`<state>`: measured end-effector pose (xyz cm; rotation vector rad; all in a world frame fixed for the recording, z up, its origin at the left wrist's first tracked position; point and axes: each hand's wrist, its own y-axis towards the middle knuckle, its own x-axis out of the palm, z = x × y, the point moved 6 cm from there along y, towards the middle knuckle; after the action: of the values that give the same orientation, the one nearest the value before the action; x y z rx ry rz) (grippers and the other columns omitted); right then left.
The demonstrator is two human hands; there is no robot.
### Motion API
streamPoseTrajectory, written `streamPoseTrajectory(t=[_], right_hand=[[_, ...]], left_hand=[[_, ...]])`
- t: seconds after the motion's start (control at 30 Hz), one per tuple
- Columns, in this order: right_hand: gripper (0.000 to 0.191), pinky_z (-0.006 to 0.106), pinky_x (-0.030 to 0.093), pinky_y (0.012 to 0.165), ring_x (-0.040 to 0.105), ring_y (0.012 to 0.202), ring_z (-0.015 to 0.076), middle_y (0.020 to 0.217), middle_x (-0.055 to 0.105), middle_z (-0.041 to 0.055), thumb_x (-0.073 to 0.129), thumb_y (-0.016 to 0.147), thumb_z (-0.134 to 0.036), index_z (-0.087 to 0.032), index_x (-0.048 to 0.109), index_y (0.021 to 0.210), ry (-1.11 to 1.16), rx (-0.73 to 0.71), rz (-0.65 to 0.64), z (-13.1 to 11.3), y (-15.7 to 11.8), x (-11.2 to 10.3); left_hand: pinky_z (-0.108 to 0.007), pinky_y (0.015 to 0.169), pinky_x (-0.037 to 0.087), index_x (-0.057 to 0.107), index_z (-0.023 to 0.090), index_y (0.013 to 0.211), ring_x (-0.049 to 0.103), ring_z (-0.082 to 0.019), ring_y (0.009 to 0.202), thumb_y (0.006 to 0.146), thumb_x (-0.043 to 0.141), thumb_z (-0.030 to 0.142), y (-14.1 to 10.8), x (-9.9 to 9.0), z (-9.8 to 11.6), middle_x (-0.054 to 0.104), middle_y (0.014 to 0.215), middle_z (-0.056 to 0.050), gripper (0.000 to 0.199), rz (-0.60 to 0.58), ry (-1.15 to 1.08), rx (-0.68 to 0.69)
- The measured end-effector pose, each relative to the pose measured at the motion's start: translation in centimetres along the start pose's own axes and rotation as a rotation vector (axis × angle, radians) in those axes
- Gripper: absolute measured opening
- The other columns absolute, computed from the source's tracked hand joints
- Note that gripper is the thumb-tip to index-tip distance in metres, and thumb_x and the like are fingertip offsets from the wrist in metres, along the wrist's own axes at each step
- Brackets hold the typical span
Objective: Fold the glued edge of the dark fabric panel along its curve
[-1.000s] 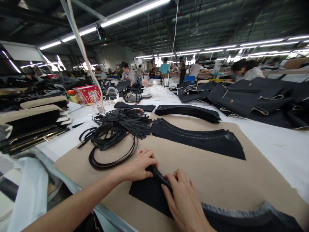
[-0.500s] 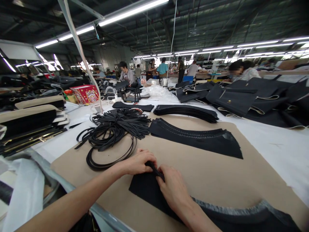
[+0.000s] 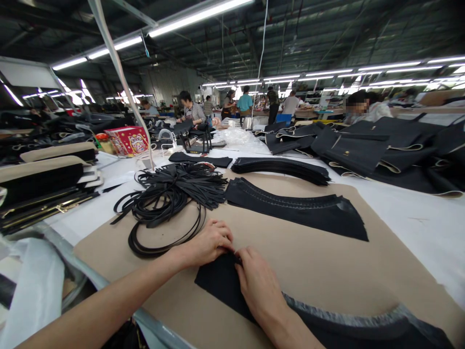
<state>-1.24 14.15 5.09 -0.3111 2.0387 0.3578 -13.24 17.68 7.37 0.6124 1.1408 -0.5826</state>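
Observation:
A curved black fabric panel (image 3: 220, 283) lies on the tan board in front of me, its upper edge a dull grey strip on the right. My left hand (image 3: 214, 241) has its fingers closed on the panel's upper left corner. Close beside it, my right hand (image 3: 258, 281) pinches the same upper edge with thumb and fingers, covering the middle of the panel. The fingertips of both hands nearly meet, and the bit of edge between them is mostly hidden.
The tan board (image 3: 308, 271) covers the white table. Coiled black strips (image 3: 163, 203) lie to the left. Beyond my hands are a stitched black panel (image 3: 298, 208) and a stack of curved black pieces (image 3: 279, 170). Black bag parts (image 3: 381, 145) are heaped at right. Several people work farther back.
The raised, folded edge between my hands now lies lower and flatter against the panel. My left hand has shifted slightly up; both hands stay at the same edge.

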Motion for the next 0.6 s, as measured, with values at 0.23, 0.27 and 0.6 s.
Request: streamPoseTrajectory(t=[0.23,0.27,0.6], right_hand=[[0.038,0.028,0.044,0.079,0.056,0.09,0.0206,0.094,0.059,0.0063,0.041,0.08,0.005,-0.018,0.063,0.101,-0.048,-0.09,0.086,-0.5,-0.9,0.3],[0.039,0.029,0.044,0.079,0.055,0.09,0.021,0.094,0.059,0.0067,0.04,0.079,0.006,-0.018,0.063,0.101,-0.048,-0.091,0.085,-0.5,-0.9,0.3],[0.034,0.028,0.044,0.082,0.055,0.092,0.0199,0.093,0.058,0.0068,0.04,0.085,0.002,-0.016,0.065,0.097,0.042,-0.08,0.001,0.0,-1.8,-0.4]], left_hand=[[-0.038,0.098,0.025,0.069,0.03,0.1,0.049,-0.019,0.108,0.088,0.057,0.018,-0.6,-0.7,-0.2,0.064,0.104,0.0,0.021,0.061,0.097,0.044],[-0.038,0.097,0.026,0.067,0.03,0.103,0.049,-0.019,0.109,0.087,0.058,0.018,-0.7,-0.9,-0.3,0.064,0.106,-0.001,0.022,0.082,0.097,0.031],[-0.034,0.089,0.039,0.062,0.02,0.111,0.054,-0.018,0.099,0.094,0.039,0.013,-5.1,1.1,2.5,0.063,0.105,-0.006,0.029,0.125,0.013,-0.062]])
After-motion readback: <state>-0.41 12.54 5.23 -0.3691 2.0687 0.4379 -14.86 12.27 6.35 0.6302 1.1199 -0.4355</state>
